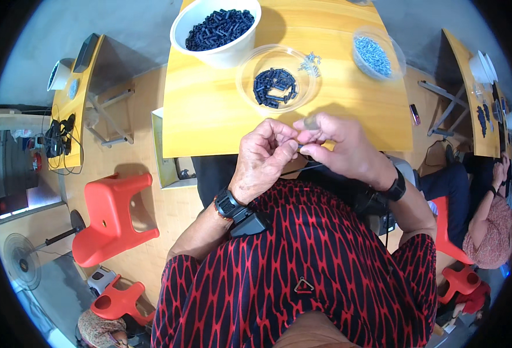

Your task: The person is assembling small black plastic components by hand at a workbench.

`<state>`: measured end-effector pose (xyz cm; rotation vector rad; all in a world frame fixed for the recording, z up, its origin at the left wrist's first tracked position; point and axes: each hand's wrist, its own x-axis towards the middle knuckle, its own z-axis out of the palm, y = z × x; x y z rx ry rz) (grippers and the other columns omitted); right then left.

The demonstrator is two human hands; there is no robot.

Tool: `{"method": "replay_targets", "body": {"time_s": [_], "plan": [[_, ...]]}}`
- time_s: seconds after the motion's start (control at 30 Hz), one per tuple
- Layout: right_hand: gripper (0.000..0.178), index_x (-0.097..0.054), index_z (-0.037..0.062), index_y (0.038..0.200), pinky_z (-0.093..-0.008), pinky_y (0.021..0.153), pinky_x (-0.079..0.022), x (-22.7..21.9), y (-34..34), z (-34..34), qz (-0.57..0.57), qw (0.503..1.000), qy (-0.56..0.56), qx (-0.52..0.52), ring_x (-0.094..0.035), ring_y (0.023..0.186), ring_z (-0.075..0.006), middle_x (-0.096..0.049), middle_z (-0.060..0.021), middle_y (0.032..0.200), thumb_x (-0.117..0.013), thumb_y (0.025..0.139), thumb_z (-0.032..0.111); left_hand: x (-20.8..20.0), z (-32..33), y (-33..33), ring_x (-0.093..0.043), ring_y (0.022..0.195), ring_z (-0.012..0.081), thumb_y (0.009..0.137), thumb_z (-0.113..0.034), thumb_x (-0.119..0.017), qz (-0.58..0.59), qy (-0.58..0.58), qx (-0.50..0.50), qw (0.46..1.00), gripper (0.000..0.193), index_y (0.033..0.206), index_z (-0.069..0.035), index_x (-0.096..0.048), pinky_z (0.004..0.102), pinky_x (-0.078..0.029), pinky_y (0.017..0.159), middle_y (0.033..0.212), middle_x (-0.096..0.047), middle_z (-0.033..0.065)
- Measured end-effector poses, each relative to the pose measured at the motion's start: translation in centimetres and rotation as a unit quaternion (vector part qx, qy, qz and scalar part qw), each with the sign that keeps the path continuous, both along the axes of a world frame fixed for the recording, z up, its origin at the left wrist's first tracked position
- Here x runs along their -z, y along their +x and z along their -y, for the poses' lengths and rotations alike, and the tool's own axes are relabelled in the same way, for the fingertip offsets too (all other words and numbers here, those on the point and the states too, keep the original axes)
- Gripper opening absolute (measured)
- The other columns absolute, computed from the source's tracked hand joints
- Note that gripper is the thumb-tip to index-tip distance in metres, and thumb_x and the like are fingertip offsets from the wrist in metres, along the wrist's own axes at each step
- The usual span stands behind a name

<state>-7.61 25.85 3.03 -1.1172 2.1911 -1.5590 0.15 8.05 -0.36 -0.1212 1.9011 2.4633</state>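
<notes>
Over the near edge of the table (pixel 203 122), we see the left hand (pixel 261 159) and the right hand (pixel 351 145) meet at their fingertips, thumbs and fingers of both pinching a small black piece (pixel 300 146), the right fingers blurred. Beyond, a clear bowl (pixel 244 87) holds more such pieces, with loose screws (pixel 310 65) by its right rim. A white bucket (pixel 224 57) of black pieces stands farther left, a clear tub (pixel 398 55) of screws farther right. On the shirt (pixel 238 255) we spot a triangular badge (pixel 304 286), too small to read.
</notes>
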Motion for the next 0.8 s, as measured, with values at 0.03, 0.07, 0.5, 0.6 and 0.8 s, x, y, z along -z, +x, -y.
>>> {"method": "replay_targets", "body": {"time_s": [0.03, 0.07, 0.5, 0.6, 0.8], "plan": [[0.014, -0.054, -0.0023, 0.088, -0.0394, 0.062, -0.049, 0.3, -0.4, -0.2, 0.062, 0.997, -0.034, 0.003, -0.061, 0.065, -0.0334, -0.064, -0.019, 0.091, -0.066, 0.084, 0.004, 0.0, 0.1, 0.1, -0.06, 0.074, 0.0078, 0.092, -0.003, -0.062, 0.0, -0.001, 0.0, 1.0, 0.008, 0.099, 0.001, -0.06, 0.0214, -0.051, 0.069, 0.092, -0.066, 0.0051], [0.014, -0.054, -0.0023, 0.088, -0.0394, 0.062, -0.049, 0.8, -1.5, -0.5, 0.062, 0.997, -0.035, 0.006, -0.061, 0.065, -0.0334, -0.064, -0.019, 0.091, -0.066, 0.084, 0.004, 0.0, 0.3, 0.2, -0.059, 0.073, 0.0075, 0.094, -0.005, -0.061, 0.003, -0.022, -0.002, 1.0, 0.009, 0.101, 0.001, -0.061, 0.021, -0.051, 0.069, 0.093, -0.066, 0.0041], [0.005, -0.06, -0.0015, 0.086, -0.0434, 0.07, -0.046, 3.6, -10.9, -1.1, -0.219, 0.964, 0.138, 0.069, -0.057, 0.078, -0.0384, -0.056, -0.0181, 0.084, -0.061, 0.082, 0.002, 1.6, 0.8, 0.5, -0.052, 0.067, 0.0074, 0.098, -0.018, -0.058, 0.034, 0.063, 0.026, 0.997, 0.018, 0.104, -0.001, -0.06, 0.0218, -0.046, 0.063, 0.077, -0.057, 0.0007], [0.004, -0.059, -0.0008, 0.085, -0.0439, 0.069, -0.045, 3.5, -10.9, -1.2, -0.225, 0.964, 0.126, 0.061, -0.056, 0.077, -0.0384, -0.054, -0.0179, 0.084, -0.061, 0.083, 0.003, 1.8, 1.1, 0.5, -0.053, 0.066, 0.009, 0.097, -0.019, -0.059, 0.041, 0.106, 0.034, 0.993, 0.019, 0.105, -0.001, -0.059, 0.0232, -0.046, 0.063, 0.075, -0.057, 0.0017], [0.013, -0.054, -0.0031, 0.093, -0.0362, 0.069, -0.044, 3.6, -10.5, -2.1, -0.237, 0.953, 0.184, 0.039, -0.054, 0.077, -0.0342, -0.052, -0.0173, 0.085, -0.057, 0.089, 0.009, 2.5, 1.3, 0.7, -0.056, 0.066, 0.0117, 0.097, -0.018, -0.059, 0.049, 0.187, 0.046, 0.98, 0.019, 0.106, -0.001, -0.058, 0.0258, -0.048, 0.062, 0.077, -0.059, 0.004]]}}
